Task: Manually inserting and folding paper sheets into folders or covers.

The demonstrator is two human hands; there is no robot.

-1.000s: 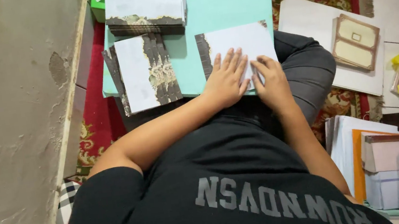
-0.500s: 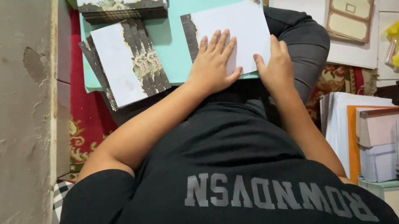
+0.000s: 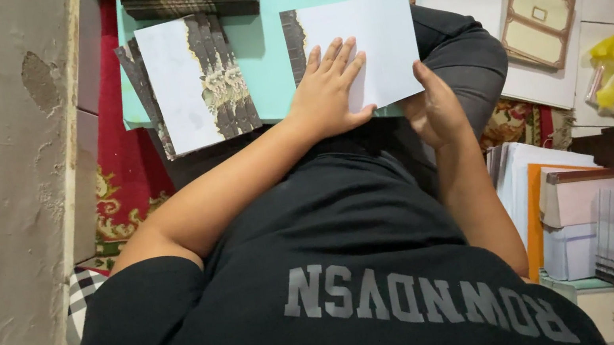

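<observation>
head view: left hand (image 3: 328,93) flat, fingers spread, pressing white card (image 3: 369,43) onto teal board (image 3: 266,50) over lap; right hand (image 3: 434,106) open, thumb on card's lower right edge; fanned card stack (image 3: 186,81) well left.

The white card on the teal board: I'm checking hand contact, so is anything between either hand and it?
Nothing visible. The left hand lies flat on the white card, and the right hand touches its lower right edge, over the teal board.
</observation>
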